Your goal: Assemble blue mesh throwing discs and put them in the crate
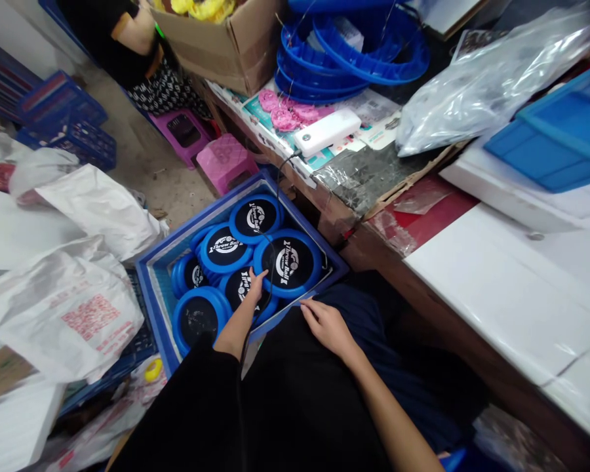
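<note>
Left hand [255, 286] touches the rightmost disc [289, 263] at its left rim.

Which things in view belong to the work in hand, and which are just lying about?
Apparently in use:
left hand, at the discs
blue-rimmed Throw Ball discs
blue crate holding them
right hand, near its edge

Seemingly lying about:
QR-printed white bag
pink stool
blue basket

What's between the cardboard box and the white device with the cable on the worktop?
Pink ruffled pieces, between the cardboard box and the white device. It shows in the head view.
</note>
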`<state>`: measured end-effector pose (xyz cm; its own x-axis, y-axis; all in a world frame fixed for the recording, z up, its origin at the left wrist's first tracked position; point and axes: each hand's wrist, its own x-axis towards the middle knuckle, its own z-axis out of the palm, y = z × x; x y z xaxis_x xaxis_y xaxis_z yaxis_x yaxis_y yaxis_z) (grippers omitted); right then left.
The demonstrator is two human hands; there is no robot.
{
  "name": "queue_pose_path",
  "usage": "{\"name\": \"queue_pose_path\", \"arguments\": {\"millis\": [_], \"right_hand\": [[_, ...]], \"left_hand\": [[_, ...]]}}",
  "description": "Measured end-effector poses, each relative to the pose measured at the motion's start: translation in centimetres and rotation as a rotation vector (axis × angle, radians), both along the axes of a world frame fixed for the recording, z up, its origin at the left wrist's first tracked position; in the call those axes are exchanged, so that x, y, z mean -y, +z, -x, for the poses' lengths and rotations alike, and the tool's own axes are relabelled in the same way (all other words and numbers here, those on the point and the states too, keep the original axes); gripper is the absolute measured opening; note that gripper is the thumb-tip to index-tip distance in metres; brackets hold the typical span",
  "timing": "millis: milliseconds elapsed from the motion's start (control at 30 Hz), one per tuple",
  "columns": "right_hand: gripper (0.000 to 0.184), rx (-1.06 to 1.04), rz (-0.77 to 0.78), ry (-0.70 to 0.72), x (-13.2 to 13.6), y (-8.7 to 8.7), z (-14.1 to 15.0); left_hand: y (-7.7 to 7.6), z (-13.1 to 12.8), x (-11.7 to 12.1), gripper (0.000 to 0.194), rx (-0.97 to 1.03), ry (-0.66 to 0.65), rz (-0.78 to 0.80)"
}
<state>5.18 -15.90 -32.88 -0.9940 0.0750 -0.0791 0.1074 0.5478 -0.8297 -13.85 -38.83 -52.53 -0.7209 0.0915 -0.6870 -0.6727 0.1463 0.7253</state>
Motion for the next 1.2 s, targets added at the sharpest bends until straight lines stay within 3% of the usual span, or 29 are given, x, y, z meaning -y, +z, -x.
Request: {"name": "queue_pose_path", "arguments": {"millis": [200, 400, 567, 667, 800, 933, 1033, 1133, 1200], "right_hand": [[0.035, 0.004, 0.008, -0.008, 0.0, 0.0, 0.0], [0.034, 0.003, 0.015, -0.01, -0.1, -0.1, 0.0], [0.034, 0.003, 0.018, -0.005, 0.0, -0.2, 0.0], [0.035, 0.001, 0.025, -0.001, 0.1, -0.1, 0.0], [0.035, -0.004, 0.041, 0.0, 0.0, -0.1, 0.0], [0.035, -0.006, 0.048, -0.007, -0.2, -0.2, -0.2], [0.034, -0.015, 0.067, -0.011, -0.2, -0.1, -0.3], [0.034, -0.024, 0.085, -0.014, -0.2, 0.0, -0.1], [0.034, -0.025, 0.088, -0.018, -0.1, -0.1, 0.0]], "left_hand": [[-0.1, -0.6, 0.9, 0.044, -0.006, -0.014, 0.056], [0.3, -0.7, 3.1, 0.042, -0.028, -0.152, 0.405], [1.8, -1.7, 6.3, 0.044, -0.137, -0.408, 0.779], [2.5, -2.1, 7.3, 0.046, -0.193, -0.621, 0.902], [2.5, -1.7, 6.9, 0.046, -0.189, -0.837, 1.01], [3.0, 1.6, 6.2, 0.042, -0.176, -0.957, 1.078], [4.0, 5.6, 6.4, 0.042, -0.249, -0.942, 1.132], [5.0, 9.1, 7.1, 0.056, -0.32, -0.873, 1.191], [5.3, 10.4, 7.8, 0.076, -0.295, -0.867, 1.196]]}}
